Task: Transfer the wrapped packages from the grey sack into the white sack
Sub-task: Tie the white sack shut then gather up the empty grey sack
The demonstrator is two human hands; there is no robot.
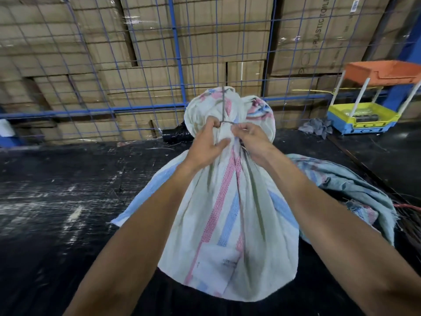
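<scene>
The white sack (227, 213), woven with pink, blue and green stripes, stands full on the dark floor right in front of me. Its mouth is bunched into a neck. My left hand (208, 142) grips that neck. My right hand (250, 139) pinches a thin dark string (224, 108) wound around the neck, one end running straight up. The grey sack (346, 185) lies limp and flattened on the floor to the right, behind my right forearm. No wrapped packages show; the sacks hide their contents.
A blue wire-mesh fence (136, 65) with stacked cardboard boxes (68, 53) behind it closes off the far side. A yellow, blue and orange crate rack (369, 106) stands at the right, with a grey rag (316, 127) beside it. The floor is dark and scuffed.
</scene>
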